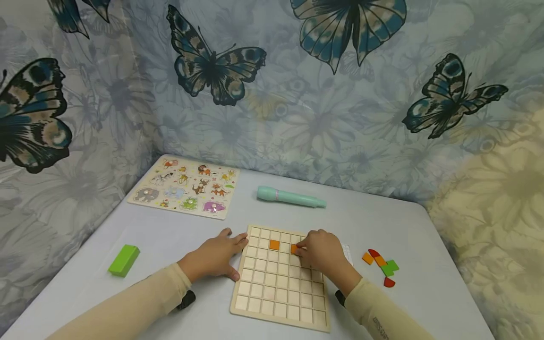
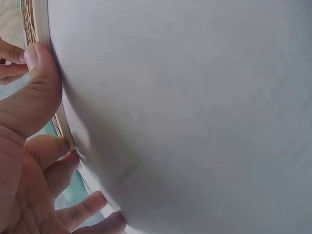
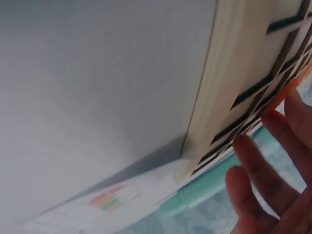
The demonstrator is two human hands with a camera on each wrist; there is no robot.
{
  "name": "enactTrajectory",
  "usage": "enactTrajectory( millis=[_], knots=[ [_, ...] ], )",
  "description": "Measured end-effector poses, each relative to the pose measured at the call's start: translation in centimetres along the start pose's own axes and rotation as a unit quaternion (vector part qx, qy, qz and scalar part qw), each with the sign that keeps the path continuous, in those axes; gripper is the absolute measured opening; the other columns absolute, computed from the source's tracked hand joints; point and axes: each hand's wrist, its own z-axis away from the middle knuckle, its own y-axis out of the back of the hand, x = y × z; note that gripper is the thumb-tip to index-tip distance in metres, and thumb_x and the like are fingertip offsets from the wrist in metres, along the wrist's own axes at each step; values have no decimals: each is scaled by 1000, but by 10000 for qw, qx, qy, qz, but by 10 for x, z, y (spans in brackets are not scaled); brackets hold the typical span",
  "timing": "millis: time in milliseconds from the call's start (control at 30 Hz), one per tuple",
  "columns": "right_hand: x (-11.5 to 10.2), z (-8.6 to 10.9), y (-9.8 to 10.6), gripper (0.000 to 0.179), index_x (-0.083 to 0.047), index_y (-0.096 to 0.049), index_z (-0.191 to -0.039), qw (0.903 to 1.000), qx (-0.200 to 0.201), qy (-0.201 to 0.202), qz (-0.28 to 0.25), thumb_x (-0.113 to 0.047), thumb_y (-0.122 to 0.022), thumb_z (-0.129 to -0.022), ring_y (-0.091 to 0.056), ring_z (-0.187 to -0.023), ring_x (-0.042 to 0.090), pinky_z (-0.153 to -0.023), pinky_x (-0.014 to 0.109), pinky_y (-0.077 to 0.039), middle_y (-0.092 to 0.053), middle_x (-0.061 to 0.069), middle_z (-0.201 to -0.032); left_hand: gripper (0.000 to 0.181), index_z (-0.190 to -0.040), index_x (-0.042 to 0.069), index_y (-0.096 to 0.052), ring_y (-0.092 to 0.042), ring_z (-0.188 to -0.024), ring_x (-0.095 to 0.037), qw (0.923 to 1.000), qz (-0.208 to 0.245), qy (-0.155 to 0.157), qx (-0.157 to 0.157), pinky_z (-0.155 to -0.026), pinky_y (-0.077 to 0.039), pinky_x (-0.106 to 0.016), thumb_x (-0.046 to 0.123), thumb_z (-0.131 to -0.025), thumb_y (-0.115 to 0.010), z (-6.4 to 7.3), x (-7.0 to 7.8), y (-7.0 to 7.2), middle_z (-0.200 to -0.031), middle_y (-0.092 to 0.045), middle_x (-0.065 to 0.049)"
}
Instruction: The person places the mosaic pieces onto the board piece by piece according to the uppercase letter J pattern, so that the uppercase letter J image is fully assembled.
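- Right hand (image 1: 320,250): grip closed, thumb and fingertips pinching an orange square flat tile (image 1: 293,249) at the upper part of a pale wooden grid board (image 1: 276,293). Whether the tile sits fully in its cell cannot be told; fingers cover part of it.
- Left hand (image 1: 214,257): grip spread, nothing held; thumb and fingertips rest against the board's left edge.
- Second orange square tile (image 1: 274,245): in a cell of the same row, to the left; one cell lies between the two.
- Obstruction: right hand and forearm hide the board's upper right cells and much of a white printed card (image 3: 112,200) beside its right edge.
- Right of board, well apart: small cluster of flat red, orange and green pieces (image 1: 387,270), some touching.
- Beyond board: mint-green pen-shaped tube (image 1: 291,196), lying flat.
- Far left: cream animal-picture puzzle board (image 1: 184,186); nearer, bright green rectangular block (image 1: 124,260).
- All on white bench (image 1: 425,236); butterfly-print backdrop (image 1: 318,123) behind.
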Motion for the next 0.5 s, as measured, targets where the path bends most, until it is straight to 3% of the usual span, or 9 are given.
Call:
enactTrajectory(
  millis=[133, 267, 367, 500],
  knots=[
    [-5, 6, -1, 14, -24, -81, -90, 9963, 427, 301, 686, -36, -77, -84, -51, -58, 15, -52, 31, -44, -62, -4, -70, 100, -150, 11, -41, -26, -140, -42, 10000, -47, -24, -19, -96, -45, -48, 56, -69, -78, 1, 0, -2, -157, -33, -1],
    [-9, 3, 0, 12, -20, -78, -81, 9940, 449, 621, 785, -31, -76, -86, -51, -58, 16, -54, 33, -46, -58, -2, -67, 100, -151, 12, -40, -24, -141, -41, 9999, -33, 99, -48, -97, -44, -50, 55, -69, -79, 4, -2, -3, -157, -32, 1],
    [-6, 1, 4, 14, -17, -78, -86, 9968, 131, 620, 488, -31, -75, -88, -56, -64, 17, -57, 32, -48, -60, -1, -74, 101, -151, 12, -39, -24, -141, -41, 9999, -16, 93, -57, -97, -43, -50, 55, -69, -78, 4, -1, -1, -157, -31, 0],
    [11, 8, 12, 30, -16, -74, -115, 9979, -439, 108, -457, -32, -72, -90, -58, -74, 13, -61, 31, -48, -66, -1, -95, 101, -152, 11, -38, -24, -141, -41, 10000, 15, -9, -88, -98, -43, -51, 55, -71, -77, 1, 3, 0, -158, -31, 0]
  ],
)
